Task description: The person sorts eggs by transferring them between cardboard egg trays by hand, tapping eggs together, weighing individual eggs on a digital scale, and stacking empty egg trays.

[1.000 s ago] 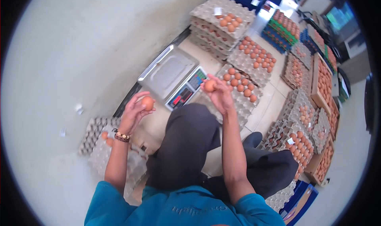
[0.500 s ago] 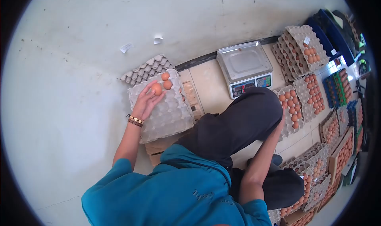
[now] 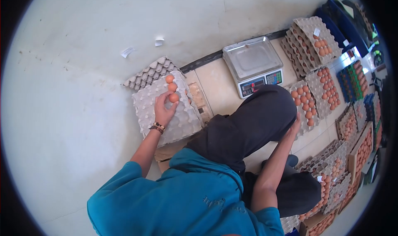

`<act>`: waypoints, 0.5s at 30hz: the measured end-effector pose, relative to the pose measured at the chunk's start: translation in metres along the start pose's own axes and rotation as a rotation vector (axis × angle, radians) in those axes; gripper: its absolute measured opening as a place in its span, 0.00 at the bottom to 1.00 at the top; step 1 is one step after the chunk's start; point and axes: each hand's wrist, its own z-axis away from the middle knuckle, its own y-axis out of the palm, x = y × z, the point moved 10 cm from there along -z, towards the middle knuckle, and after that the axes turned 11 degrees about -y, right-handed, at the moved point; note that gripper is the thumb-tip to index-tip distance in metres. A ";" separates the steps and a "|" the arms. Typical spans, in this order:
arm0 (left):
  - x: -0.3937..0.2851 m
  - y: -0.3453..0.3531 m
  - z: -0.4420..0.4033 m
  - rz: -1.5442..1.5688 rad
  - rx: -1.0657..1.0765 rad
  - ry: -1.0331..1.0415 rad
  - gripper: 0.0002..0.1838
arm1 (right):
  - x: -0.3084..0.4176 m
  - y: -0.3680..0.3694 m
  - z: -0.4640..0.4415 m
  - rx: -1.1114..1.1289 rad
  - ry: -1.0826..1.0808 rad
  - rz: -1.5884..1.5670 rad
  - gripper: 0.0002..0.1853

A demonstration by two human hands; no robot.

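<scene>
My left hand (image 3: pixel 165 110) has its fingers closed on a brown egg (image 3: pixel 173 98), at the right side of a grey pulp egg tray (image 3: pixel 151 120). In line beyond it, two more brown eggs sit in that tray, a near one (image 3: pixel 172 87) and a far one (image 3: pixel 169 78). The tray tops a stack on cardboard. My right hand (image 3: pixel 295 126) rests against my raised knee, its fingers mostly hidden behind the leg. Just past that hand lies a tray partly filled with brown eggs (image 3: pixel 305 104).
A digital scale (image 3: pixel 253 62) with a bare metal pan stands by the wall. Empty pulp trays (image 3: pixel 153 73) lean behind my stack. Filled tray stacks (image 3: pixel 306 49) rise at the far right, and more egg trays (image 3: pixel 327 163) and a wooden crate (image 3: pixel 360 153) line the right side.
My left hand has moved right with the egg and brought it to the tray's right edge, in line with the other two eggs. My right hand stays at the knee.
</scene>
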 end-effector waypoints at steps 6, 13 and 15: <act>0.018 0.019 -0.006 0.092 0.069 0.108 0.18 | 0.023 -0.010 0.015 -0.170 -0.163 -0.108 0.08; -0.052 0.008 -0.002 -0.002 -0.004 0.225 0.24 | 0.096 -0.033 0.034 -0.557 -0.557 0.277 0.17; -0.091 0.001 -0.003 0.038 -0.063 0.320 0.24 | 0.120 -0.001 0.039 -0.526 -0.759 0.679 0.19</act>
